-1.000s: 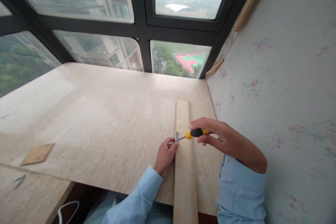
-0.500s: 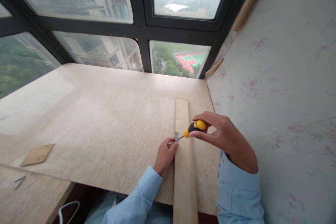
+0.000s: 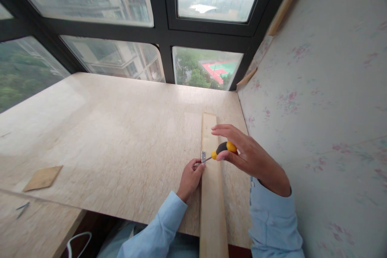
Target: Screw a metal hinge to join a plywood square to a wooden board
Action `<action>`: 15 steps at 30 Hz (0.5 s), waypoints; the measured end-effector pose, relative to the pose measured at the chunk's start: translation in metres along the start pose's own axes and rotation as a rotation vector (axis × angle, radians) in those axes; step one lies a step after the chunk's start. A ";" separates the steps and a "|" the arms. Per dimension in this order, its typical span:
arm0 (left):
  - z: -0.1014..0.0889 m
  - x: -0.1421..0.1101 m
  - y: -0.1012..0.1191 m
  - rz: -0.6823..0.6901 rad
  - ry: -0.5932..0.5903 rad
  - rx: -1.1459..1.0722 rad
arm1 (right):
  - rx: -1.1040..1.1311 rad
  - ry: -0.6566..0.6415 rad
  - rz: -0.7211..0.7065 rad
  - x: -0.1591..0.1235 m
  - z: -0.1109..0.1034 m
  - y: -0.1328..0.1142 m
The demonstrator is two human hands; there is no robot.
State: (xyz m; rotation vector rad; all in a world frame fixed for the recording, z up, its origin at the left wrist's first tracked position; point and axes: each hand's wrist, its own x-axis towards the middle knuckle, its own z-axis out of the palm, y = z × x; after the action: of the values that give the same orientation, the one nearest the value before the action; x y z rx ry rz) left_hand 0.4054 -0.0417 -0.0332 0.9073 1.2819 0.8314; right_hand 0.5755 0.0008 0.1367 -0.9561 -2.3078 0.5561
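A long pale wooden plank (image 3: 212,201) lies on the marble-patterned tabletop (image 3: 121,137), running away from me. A small metal hinge (image 3: 203,156) sits on the plank's left edge. My left hand (image 3: 190,178) is closed, pinching at the hinge against the plank's side. My right hand (image 3: 242,153) grips a yellow and black screwdriver (image 3: 222,150), its tip pointed left at the hinge; the index finger is stretched out above the handle.
A flower-patterned wall (image 3: 317,109) stands close on the right. Dark-framed windows (image 3: 163,36) line the far edge. A thin brown square board (image 3: 43,177) lies at the left, with a small metal piece (image 3: 22,207) near the front left corner.
My right hand has rolled on the screwdriver handle, turning it, and its fingers have shifted from wrapped over to partly stretched out. The left hand and hinge have stayed put.
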 end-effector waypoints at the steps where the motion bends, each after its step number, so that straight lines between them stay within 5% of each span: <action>1: 0.000 0.000 0.000 0.003 -0.001 -0.009 | 0.052 -0.025 -0.017 -0.001 -0.001 -0.001; 9: 0.001 0.003 -0.005 0.030 0.033 -0.057 | 0.153 -0.178 0.029 -0.014 -0.017 -0.005; 15: 0.005 0.005 -0.003 0.047 0.112 -0.080 | 0.130 -0.067 0.088 -0.015 -0.017 -0.003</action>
State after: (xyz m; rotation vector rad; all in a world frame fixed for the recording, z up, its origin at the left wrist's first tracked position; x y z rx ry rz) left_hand 0.4106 -0.0387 -0.0383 0.8401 1.3182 0.9749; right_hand 0.5941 -0.0096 0.1459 -0.9930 -2.2647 0.7759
